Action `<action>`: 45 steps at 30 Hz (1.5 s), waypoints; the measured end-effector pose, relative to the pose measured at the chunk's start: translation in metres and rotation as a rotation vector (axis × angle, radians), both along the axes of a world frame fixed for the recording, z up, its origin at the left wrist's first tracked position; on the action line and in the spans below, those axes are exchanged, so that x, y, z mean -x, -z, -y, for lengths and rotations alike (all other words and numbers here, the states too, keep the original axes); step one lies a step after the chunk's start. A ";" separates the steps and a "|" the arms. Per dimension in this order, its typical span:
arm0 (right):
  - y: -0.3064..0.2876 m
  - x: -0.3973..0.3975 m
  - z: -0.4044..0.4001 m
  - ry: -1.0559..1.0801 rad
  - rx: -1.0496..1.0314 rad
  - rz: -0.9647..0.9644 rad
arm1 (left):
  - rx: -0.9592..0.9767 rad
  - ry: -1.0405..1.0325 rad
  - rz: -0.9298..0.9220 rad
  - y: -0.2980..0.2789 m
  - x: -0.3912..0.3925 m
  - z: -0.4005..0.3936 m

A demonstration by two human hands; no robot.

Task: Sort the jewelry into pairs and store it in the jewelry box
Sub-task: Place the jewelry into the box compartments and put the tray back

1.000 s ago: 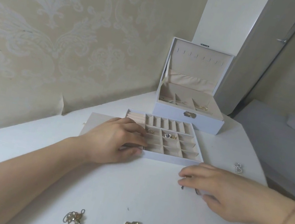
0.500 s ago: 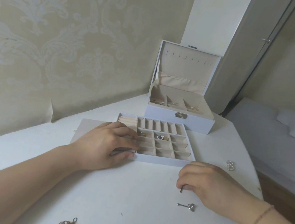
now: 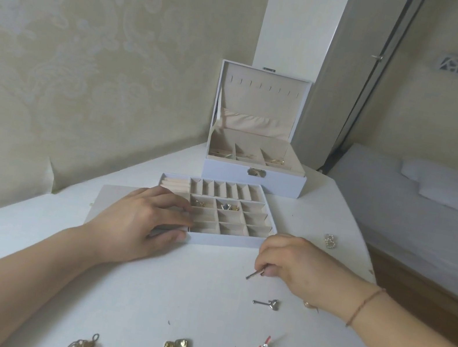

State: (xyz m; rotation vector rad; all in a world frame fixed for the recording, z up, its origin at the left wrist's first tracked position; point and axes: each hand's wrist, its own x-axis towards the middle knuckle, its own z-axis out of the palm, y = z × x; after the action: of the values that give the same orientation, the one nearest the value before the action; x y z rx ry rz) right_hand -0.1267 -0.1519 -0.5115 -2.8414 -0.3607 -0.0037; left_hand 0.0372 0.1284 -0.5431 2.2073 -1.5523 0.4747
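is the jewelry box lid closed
No, the jewelry box stands open, its lid upright and the compartments inside showing.

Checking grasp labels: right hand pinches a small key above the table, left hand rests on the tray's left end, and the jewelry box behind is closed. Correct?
Not quite. The head view shows the jewelry box open, lid upright. The rest holds: the right hand pinches a small key above the table, and the left hand rests on the left end of the tray.
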 end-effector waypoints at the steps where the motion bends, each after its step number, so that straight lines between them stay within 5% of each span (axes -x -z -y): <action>1: -0.001 0.002 -0.001 0.022 -0.014 0.008 | 0.001 0.000 0.000 0.000 0.000 0.000; 6: -0.019 0.033 -0.018 0.159 -0.198 0.148 | 0.005 0.001 0.006 -0.001 0.001 0.001; 12: -0.003 0.057 -0.031 0.267 -0.124 0.088 | 0.007 0.002 -0.002 0.000 0.001 -0.001; 29: 0.004 0.046 -0.026 0.127 -0.053 0.097 | -0.003 -0.004 -0.018 0.000 0.002 0.000; 33: -0.023 0.011 -0.017 0.290 -0.263 0.318 | 0.004 -0.011 0.018 0.000 0.004 -0.001; 36: -0.035 -0.036 0.003 0.471 -0.298 0.297 | 0.014 0.003 0.062 -0.002 0.006 -0.001; 45: -0.014 -0.092 0.006 0.440 0.051 0.181 | 0.074 0.090 0.164 -0.001 0.003 -0.002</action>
State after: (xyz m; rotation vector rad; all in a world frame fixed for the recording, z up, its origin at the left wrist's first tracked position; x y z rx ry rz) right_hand -0.0343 -0.1578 -0.4972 -2.9157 0.2385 -0.3442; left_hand 0.0340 0.1300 -0.5418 2.0783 -1.6804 0.6893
